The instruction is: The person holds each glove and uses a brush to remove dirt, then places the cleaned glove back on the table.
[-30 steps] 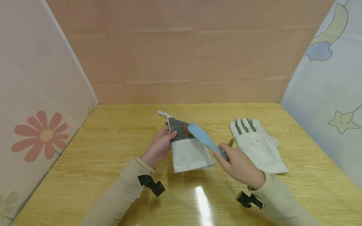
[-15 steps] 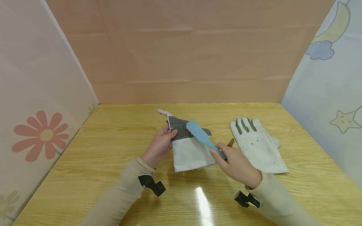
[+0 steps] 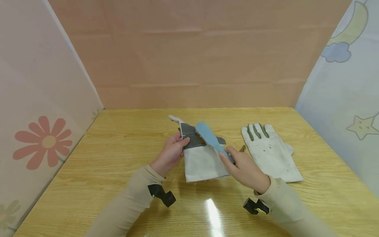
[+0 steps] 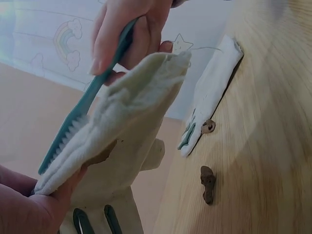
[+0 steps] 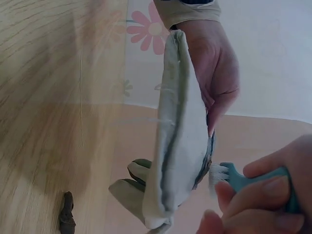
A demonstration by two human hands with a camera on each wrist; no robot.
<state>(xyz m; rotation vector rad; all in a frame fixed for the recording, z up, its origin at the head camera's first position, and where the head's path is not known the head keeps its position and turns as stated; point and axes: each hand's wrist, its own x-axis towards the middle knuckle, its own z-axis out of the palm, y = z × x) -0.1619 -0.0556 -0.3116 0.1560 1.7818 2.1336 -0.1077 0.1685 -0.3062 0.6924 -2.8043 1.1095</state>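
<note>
No readable text showing
No letters, numbers, brands, labels or signs are standing out legibly in any view

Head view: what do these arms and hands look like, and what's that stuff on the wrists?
They are a person's: bare left hand and right hand, with a plain beige left sleeve and right sleeve reaching the wrists. Each wrist carries a small, blocky black device, left and right; the right one shows a yellow patch. No cables are visible.
</note>
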